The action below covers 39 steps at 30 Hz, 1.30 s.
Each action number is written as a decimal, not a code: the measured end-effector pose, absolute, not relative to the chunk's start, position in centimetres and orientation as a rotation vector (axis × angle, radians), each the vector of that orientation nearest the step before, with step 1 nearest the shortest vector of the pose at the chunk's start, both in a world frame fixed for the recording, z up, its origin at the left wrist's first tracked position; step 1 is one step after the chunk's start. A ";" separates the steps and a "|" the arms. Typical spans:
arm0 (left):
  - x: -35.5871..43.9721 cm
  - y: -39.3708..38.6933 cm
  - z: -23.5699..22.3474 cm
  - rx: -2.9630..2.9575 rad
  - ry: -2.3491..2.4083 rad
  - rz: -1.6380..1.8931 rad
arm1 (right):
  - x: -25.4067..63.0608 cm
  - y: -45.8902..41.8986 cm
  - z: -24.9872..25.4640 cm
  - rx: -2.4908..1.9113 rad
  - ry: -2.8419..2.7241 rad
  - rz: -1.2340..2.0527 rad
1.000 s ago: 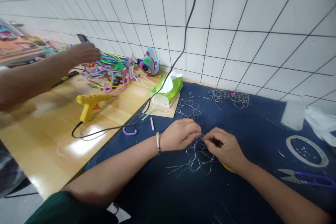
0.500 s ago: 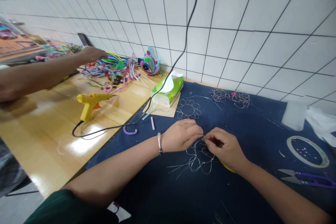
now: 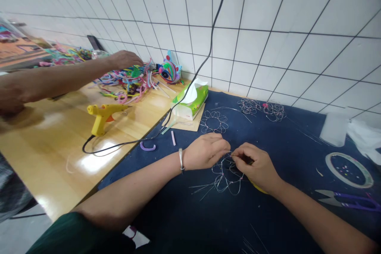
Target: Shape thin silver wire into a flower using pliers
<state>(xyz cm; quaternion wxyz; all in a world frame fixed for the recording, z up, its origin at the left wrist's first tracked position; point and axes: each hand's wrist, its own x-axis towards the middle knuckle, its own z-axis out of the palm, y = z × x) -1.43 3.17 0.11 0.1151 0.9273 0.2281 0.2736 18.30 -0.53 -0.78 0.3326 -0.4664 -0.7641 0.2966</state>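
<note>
A looped wire flower with small pink beads at its joints rests on the dark blue cloth, its loose wire ends trailing left. My left hand pinches its upper edge, the fingertips curled out of sight. Just to the right, my right hand is closed in a pinch on the wire at the same edge, close to a tiny bead. Under the right palm a yellow thing peeks out; its kind is hidden. Beyond my left hand lies another wire flower, flat on the cloth.
On the wooden table at left lie a yellow glue gun and a pile of pipe cleaners, under a co-worker's hand. A tissue pack stands behind. At right are a ring-shaped dish with beads and purple snips.
The co-worker's hand has moved right over the pipe cleaners. My hands stay almost in place, still pinching the wire flower.
</note>
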 end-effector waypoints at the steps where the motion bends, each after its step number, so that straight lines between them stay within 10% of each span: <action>1: -1.4 3.2 0.1 2.715 0.674 0.803 | 18.3 -0.5 -0.8 -1.224 -1.993 0.780; 39: -1.7 3.1 0.2 2.744 0.689 0.825 | 18.1 -0.6 -0.7 -1.189 -2.038 0.698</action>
